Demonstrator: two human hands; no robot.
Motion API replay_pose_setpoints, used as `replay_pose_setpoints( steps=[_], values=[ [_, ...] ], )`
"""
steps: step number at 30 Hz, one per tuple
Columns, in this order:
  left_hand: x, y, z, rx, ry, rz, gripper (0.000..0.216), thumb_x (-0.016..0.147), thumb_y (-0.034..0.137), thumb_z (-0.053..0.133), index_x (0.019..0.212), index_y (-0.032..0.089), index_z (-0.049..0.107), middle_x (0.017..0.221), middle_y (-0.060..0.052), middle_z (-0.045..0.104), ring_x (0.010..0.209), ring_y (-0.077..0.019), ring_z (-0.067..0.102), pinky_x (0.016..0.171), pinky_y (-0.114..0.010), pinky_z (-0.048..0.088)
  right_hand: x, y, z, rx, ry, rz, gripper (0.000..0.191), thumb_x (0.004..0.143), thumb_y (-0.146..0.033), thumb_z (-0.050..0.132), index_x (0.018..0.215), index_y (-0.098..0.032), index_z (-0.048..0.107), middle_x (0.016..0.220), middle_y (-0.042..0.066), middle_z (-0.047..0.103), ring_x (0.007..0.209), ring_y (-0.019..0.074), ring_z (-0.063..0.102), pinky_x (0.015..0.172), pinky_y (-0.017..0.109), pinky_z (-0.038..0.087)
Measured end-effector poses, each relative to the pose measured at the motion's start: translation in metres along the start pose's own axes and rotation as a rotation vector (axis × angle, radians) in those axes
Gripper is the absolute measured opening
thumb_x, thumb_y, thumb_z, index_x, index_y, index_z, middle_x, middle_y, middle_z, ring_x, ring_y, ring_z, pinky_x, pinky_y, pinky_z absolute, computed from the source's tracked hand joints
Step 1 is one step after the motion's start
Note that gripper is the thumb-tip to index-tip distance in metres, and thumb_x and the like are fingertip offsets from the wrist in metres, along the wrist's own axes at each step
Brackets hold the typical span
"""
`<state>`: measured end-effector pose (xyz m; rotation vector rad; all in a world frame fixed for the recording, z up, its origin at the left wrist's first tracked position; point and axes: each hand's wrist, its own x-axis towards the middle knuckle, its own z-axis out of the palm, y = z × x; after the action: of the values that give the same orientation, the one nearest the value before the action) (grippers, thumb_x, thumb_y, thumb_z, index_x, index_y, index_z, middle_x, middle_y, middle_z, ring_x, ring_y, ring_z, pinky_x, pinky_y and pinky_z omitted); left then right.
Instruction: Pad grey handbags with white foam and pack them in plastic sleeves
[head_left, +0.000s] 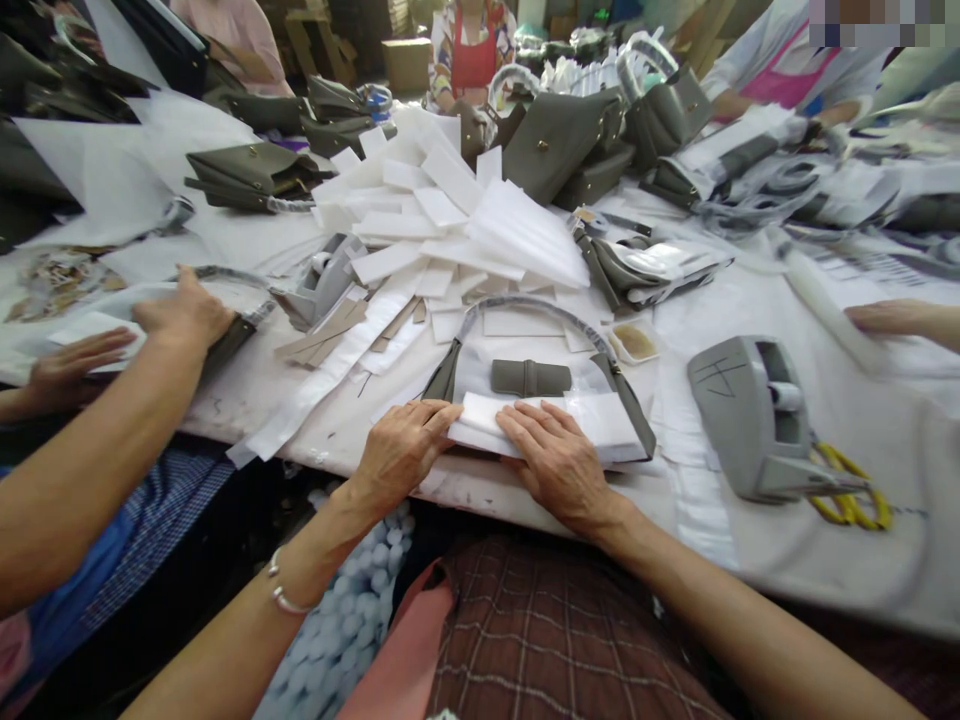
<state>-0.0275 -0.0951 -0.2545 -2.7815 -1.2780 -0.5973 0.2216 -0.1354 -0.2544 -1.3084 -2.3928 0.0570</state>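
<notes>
In front of me on the table lies a grey-green handbag (641, 430), its arched handle (536, 305) wrapped in clear plastic. White sheeting and a folded white foam strip (600, 415) cover its near side, below a dark strap tab (531, 378). My left hand (405, 448) has its fingers closed on the left end of the foam strip. Laid over the strip's middle is my right hand (559, 455), its fingers stretched out and pressing flat. The bag's underside is hidden.
Behind the bag rises a pile of white foam sheets (442, 215), with more handbags (559, 140) beyond. To the right stand a grey tape dispenser (750, 415) and yellow-handled scissors (851, 490). A co-worker's arm (127, 420) reaches over another bag at the left.
</notes>
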Motion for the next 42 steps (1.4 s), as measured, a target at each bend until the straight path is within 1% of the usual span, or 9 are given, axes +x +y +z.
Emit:
replay_pose_setpoints(
  steps=[3,5,12,18,24,31,34,38,42],
  values=[
    [0.0,-0.001,0.012,0.05,0.065,-0.031,0.018,0.092,0.014,0.053,0.106,0.02,0.062,0.098,-0.006,0.072,0.085,-0.0204,0.066,0.075,-0.032,0.051,0.002,-0.001,0.001,-0.023,-0.001,0.001,0.044,0.094,-0.018,0.052,0.138,-0.016,0.052,0.137,0.012,0.061,0.129,0.027,0.052,0.111,0.049,0.036],
    [-0.003,0.0,0.015,0.071,0.119,-0.016,0.02,0.093,0.018,0.053,0.112,0.019,0.061,0.106,-0.009,0.072,0.088,-0.0208,0.067,0.078,-0.032,0.052,0.002,-0.001,0.001,-0.037,0.007,0.001,0.043,0.094,-0.016,0.05,0.137,-0.014,0.053,0.136,0.013,0.061,0.128,0.0271,0.053,0.111,0.048,0.035],
    [-0.009,0.029,-0.002,0.234,0.102,0.267,0.043,0.097,0.014,0.046,0.14,0.02,0.05,0.145,-0.012,0.053,0.138,-0.028,0.045,0.117,-0.053,0.028,0.001,-0.002,0.002,-0.027,0.029,0.001,0.043,0.092,-0.011,0.046,0.135,-0.013,0.055,0.134,0.013,0.062,0.127,0.0261,0.053,0.111,0.048,0.037],
    [0.001,0.025,0.011,0.264,0.164,0.356,0.038,0.097,0.012,0.047,0.135,0.016,0.054,0.13,-0.012,0.065,0.122,-0.024,0.06,0.106,-0.041,0.042,0.001,-0.002,0.005,-0.047,0.037,-0.007,0.045,0.091,-0.012,0.049,0.136,-0.015,0.054,0.135,0.013,0.061,0.128,0.026,0.052,0.111,0.048,0.037],
    [0.015,0.019,0.003,0.211,0.199,0.398,0.04,0.093,0.01,0.051,0.133,0.014,0.054,0.122,-0.012,0.068,0.111,-0.0246,0.065,0.098,-0.04,0.046,0.01,-0.011,-0.008,-0.133,-0.028,0.032,0.069,0.081,-0.039,0.074,0.138,-0.013,0.046,0.137,0.017,0.058,0.127,0.0321,0.049,0.11,0.053,0.036],
    [0.022,0.04,-0.014,0.218,0.242,0.294,0.042,0.093,0.013,0.046,0.134,0.011,0.053,0.119,-0.015,0.069,0.103,-0.0266,0.067,0.094,-0.041,0.045,0.031,-0.008,-0.029,-0.227,-0.091,-0.055,0.029,0.092,-0.029,0.055,0.117,-0.014,0.054,0.11,0.012,0.066,0.101,0.0274,0.058,0.091,0.043,0.046],
    [0.021,0.044,-0.011,0.246,0.248,0.247,0.041,0.095,0.016,0.044,0.134,0.01,0.053,0.125,-0.018,0.065,0.114,-0.0314,0.062,0.101,-0.047,0.041,0.034,-0.008,-0.028,-0.184,-0.087,-0.096,0.026,0.091,-0.03,0.056,0.111,-0.014,0.054,0.104,0.011,0.066,0.097,0.0266,0.059,0.087,0.041,0.047],
    [0.019,0.037,-0.003,0.231,0.305,0.263,0.04,0.093,0.009,0.047,0.132,0.014,0.055,0.113,-0.013,0.07,0.102,-0.0279,0.067,0.095,-0.043,0.045,0.04,-0.01,-0.036,-0.124,-0.108,-0.085,0.026,0.088,-0.033,0.063,0.107,-0.017,0.055,0.101,0.009,0.069,0.095,0.0257,0.063,0.086,0.039,0.049],
    [0.016,0.031,0.0,0.197,0.352,0.225,0.039,0.093,0.009,0.05,0.131,0.016,0.055,0.11,-0.011,0.071,0.1,-0.0264,0.067,0.093,-0.042,0.047,0.044,0.027,-0.072,0.125,0.014,0.023,0.031,0.091,-0.04,0.063,0.116,-0.022,0.058,0.108,0.006,0.071,0.1,0.0202,0.066,0.088,0.031,0.051]
  ],
)
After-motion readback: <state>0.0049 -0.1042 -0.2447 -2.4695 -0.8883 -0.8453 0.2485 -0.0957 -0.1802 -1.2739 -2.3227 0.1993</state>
